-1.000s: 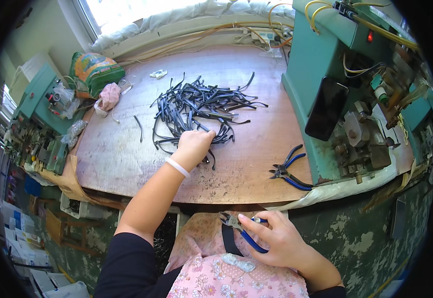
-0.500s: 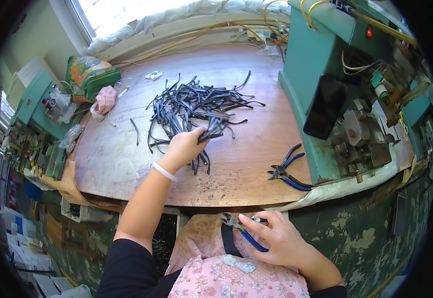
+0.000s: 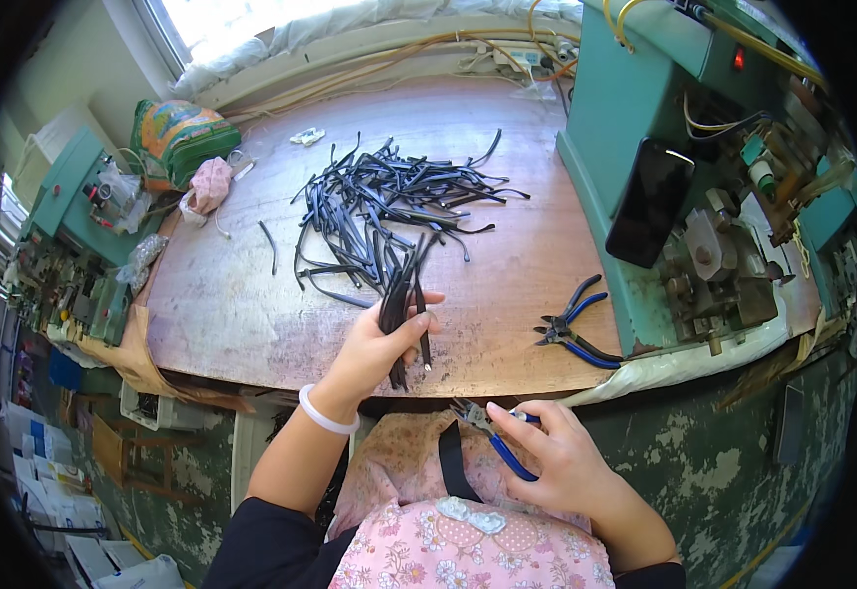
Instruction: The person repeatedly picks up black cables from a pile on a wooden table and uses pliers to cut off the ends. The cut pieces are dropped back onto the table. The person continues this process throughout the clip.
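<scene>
A bunch of slim black strips (image 3: 398,312), curved at one end like eyeglass temples, is gripped in my left hand (image 3: 374,346) above the table's front edge. Behind it spreads a loose pile of the same eyeglass temples (image 3: 374,196), and a single one (image 3: 268,247) lies apart on the left. My right hand (image 3: 568,461), low over my lap, is closed around blue-handled side cutters (image 3: 513,458). Their jaws point up and left, toward the bunch but apart from it. A second pair of blue-handled cutters (image 3: 576,329) lies with its handles spread on the table at the right.
A green machine (image 3: 600,128) with a black phone (image 3: 650,201) against it borders the table (image 3: 222,324) on the right. Another green machine (image 3: 80,201) stands at the left, near a green bag (image 3: 178,142) and pink cloth (image 3: 210,185). Cables run along the window wall.
My left hand has drawn back from the pile toward me, bringing the bunch of eyeglass temples upright. My right hand with the side cutters has shifted slightly.
</scene>
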A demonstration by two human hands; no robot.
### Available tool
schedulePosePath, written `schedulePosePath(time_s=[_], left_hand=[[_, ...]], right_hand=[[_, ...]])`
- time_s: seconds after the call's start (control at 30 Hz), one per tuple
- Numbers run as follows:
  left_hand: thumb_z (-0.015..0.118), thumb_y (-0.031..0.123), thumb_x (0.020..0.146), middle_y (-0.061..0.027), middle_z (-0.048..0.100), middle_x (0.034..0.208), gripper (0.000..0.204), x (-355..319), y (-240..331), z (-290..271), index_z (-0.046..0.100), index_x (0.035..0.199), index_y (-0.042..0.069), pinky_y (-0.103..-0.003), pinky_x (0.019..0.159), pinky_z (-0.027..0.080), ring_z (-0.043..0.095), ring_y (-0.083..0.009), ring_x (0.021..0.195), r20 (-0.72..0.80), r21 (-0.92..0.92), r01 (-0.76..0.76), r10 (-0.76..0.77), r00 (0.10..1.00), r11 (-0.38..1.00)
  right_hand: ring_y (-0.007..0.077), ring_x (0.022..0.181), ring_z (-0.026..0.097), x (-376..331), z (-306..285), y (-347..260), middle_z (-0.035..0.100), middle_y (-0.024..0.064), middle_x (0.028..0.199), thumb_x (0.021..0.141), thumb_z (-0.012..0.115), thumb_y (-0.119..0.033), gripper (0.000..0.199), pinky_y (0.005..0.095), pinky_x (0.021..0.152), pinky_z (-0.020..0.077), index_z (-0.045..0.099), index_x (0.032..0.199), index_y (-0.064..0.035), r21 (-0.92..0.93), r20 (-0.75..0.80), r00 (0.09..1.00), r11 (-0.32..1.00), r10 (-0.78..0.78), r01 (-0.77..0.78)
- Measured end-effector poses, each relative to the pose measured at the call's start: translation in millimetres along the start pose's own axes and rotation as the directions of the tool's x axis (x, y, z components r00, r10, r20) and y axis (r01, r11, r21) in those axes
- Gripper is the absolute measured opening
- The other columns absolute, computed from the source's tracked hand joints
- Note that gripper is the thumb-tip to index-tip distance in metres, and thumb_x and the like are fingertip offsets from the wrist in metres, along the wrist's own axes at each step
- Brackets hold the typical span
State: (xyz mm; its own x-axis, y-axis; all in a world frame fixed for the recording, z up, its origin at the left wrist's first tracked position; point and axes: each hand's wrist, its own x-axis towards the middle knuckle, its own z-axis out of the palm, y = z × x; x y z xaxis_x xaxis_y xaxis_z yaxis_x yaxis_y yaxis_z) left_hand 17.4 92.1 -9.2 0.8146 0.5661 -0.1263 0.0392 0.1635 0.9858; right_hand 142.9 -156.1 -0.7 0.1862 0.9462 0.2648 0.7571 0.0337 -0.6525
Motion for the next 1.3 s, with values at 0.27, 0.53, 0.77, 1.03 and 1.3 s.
schedulePosePath(time_s=[0.27, 0.53, 0.77, 1.03, 1.3], left_hand=[[0.053, 0.041, 0.102, 0.0008, 0.047, 0.069, 0.037, -27.0, 7.5, 17.1, 0.049, 0.081, 0.011, -0.018, 0.039, 0.029, 0.034, -0.0024, 0.043, 0.217, -0.426, 0.128, -0.037, 0.976, 0.895], [0.053, 0.039, 0.102, 0.0008, 0.045, 0.063, 0.037, -30.9, 14.1, 20.9, 0.045, 0.077, 0.012, -0.019, 0.037, 0.029, 0.033, -0.0028, 0.041, 0.263, -0.495, 0.119, 0.018, 0.965, 0.861], [0.050, 0.032, 0.104, -0.0039, 0.048, 0.063, 0.032, -59.5, 1.5, 44.8, 0.045, 0.081, 0.010, -0.023, 0.043, 0.035, 0.038, -0.0094, 0.043, -0.154, -0.403, -0.578, 0.570, 0.807, 0.710], [0.043, 0.045, 0.104, 0.0008, 0.043, 0.065, 0.038, -69.4, -4.5, 63.4, 0.039, 0.084, 0.012, -0.022, 0.041, 0.036, 0.035, -0.0069, 0.043, -0.236, 0.044, -0.838, 0.821, 0.521, 0.544], [0.052, 0.035, 0.103, -0.0016, 0.052, 0.064, 0.028, -73.5, 32.2, 31.8, 0.048, 0.087, 0.013, -0.028, 0.044, 0.037, 0.039, -0.0107, 0.042, -0.070, -0.422, -0.613, 0.650, 0.756, 0.668]], right_hand=[[0.0268, 0.095, 0.055, 6.9, -4.8, -9.9, 0.054, 0.0105, 0.110, 0.071, 0.077, -0.021, 0.063, 0.0383, 0.082, 0.0436, 0.062, 0.132, -0.0201, -0.159, -0.004, 0.993, 0.981, -0.116, 0.114], [0.0257, 0.095, 0.055, 8.7, -10.7, -12.0, 0.054, 0.0090, 0.108, 0.061, 0.078, -0.015, 0.068, 0.0377, 0.083, 0.0441, 0.066, 0.127, -0.0172, -0.193, 0.018, 0.982, 0.963, -0.186, 0.186], [0.0259, 0.085, 0.055, 7.1, -18.0, -9.3, 0.053, 0.0089, 0.100, 0.070, 0.078, -0.019, 0.065, 0.0376, 0.076, 0.0459, 0.062, 0.134, -0.0203, -0.019, 0.039, 0.994, 0.994, -0.107, 0.108], [0.0260, 0.084, 0.056, 11.4, -17.3, -19.7, 0.053, 0.0099, 0.099, 0.073, 0.078, -0.020, 0.062, 0.0373, 0.076, 0.0462, 0.062, 0.133, -0.0195, 0.014, -0.007, 0.994, 0.994, -0.106, 0.106], [0.0238, 0.082, 0.057, 6.7, -23.4, -21.1, 0.054, 0.0078, 0.100, 0.070, 0.080, -0.012, 0.065, 0.0340, 0.072, 0.0470, 0.062, 0.133, -0.0177, 0.097, -0.023, 0.992, 0.987, -0.124, 0.125]])
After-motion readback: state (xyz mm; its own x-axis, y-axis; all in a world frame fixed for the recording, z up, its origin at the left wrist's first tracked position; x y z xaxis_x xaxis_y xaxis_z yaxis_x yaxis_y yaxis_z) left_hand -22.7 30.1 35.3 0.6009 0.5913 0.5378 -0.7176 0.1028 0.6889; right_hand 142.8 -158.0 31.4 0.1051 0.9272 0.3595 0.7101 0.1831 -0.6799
